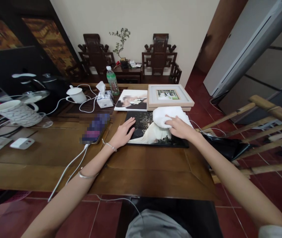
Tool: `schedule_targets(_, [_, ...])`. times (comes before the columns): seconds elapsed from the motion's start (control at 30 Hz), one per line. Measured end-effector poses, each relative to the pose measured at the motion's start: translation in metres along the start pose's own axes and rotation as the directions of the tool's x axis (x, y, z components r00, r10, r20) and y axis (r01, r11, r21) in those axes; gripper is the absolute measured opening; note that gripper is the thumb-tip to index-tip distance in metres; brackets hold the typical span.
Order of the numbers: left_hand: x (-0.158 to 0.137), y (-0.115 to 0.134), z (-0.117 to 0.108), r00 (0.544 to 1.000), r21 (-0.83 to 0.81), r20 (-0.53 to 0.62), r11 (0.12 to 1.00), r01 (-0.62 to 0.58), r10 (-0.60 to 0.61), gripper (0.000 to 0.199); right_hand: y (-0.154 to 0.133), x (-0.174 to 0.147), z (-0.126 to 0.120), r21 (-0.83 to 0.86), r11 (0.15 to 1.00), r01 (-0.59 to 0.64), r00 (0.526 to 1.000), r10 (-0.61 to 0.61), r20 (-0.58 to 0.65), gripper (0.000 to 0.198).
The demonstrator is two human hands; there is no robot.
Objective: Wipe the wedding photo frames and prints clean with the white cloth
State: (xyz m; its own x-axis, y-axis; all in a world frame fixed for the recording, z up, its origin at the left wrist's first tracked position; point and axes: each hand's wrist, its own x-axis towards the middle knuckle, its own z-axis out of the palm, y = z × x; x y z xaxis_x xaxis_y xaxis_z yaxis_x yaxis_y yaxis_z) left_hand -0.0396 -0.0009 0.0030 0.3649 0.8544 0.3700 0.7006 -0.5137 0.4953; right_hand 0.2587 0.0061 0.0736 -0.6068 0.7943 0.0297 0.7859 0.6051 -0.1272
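Observation:
A dark photo panel [146, 136], printed with a pale dress, lies flat on the wooden table [141, 172] in front of me. My left hand [124, 134] rests on its left edge, fingers outstretched and holding nothing. Over the panel's upper right part lies a folded white cloth [164, 116]. My right hand [179, 127] grips the near side of this cloth, pressing it against the panel; part of the picture is hidden beneath.
Behind the panel are a white-edged photo print [133, 99] and a light wooden frame [170, 96]. Leftward stand a phone [96, 129] on a cable, a tissue box [105, 99], a green bottle [112, 81], a lidded cup [76, 95] and a mug [17, 113]. A wooden chair [267, 132] is at right.

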Motion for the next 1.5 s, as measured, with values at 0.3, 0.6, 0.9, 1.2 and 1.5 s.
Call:
schedule_targets(0.3, [-0.001,-0.001,0.003,1.0,-0.001,-0.027,1.0,-0.006,0.006,0.048,-0.045,-0.062,0.016,0.029,0.998,0.051,0.998,-0.05,-0.028,0.049])
schedule_targets(0.6, [-0.001,-0.004,0.005,0.999,-0.011,-0.034,1.0,-0.009,0.009,0.047,-0.063,-0.099,0.009,0.144,0.987,0.07,0.995,-0.078,0.056,0.047])
schedule_targets(0.9, [-0.001,-0.005,0.004,1.0,-0.002,-0.011,1.0,-0.016,0.016,0.047,-0.014,-0.03,0.011,0.079,0.993,-0.088,0.996,0.09,-0.026,0.048])
schedule_targets(1.2, [0.001,-0.005,0.006,1.0,0.008,-0.013,1.0,-0.006,0.006,0.046,-0.064,-0.079,0.014,0.109,0.989,-0.095,0.995,0.093,0.023,0.049])
schedule_targets(1.5, [0.0,-0.004,0.002,1.0,0.008,0.003,1.0,-0.002,0.002,0.048,-0.062,-0.096,0.013,0.144,0.989,-0.028,0.999,0.023,0.034,0.045])
